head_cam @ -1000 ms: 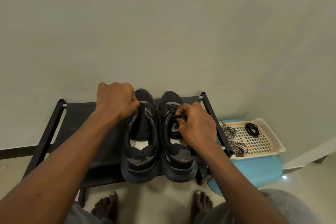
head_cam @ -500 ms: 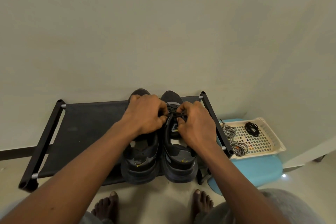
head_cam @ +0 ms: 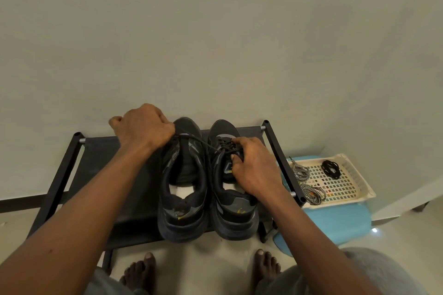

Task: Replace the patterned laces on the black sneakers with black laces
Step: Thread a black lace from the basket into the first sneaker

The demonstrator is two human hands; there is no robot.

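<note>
left hand (head_cam: 146,127) fisted round taut black lace (head_cam: 199,143), right hand (head_cam: 254,166) seemingly pinching it on right sneaker (head_cam: 236,209), near rack rail (head_cam: 281,159)

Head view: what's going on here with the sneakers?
A person is threading a black lace into the right sneaker on a black rack. The left hand grips the lace and holds it taut leftward over the left sneaker, which looks unlaced; the right hand pinches the lacing at the eyelets. The patterned laces lie in a cream basket beside a coiled black lace.

The left hand (head_cam: 144,127) hides one end of the black lace (head_cam: 199,141).
</note>
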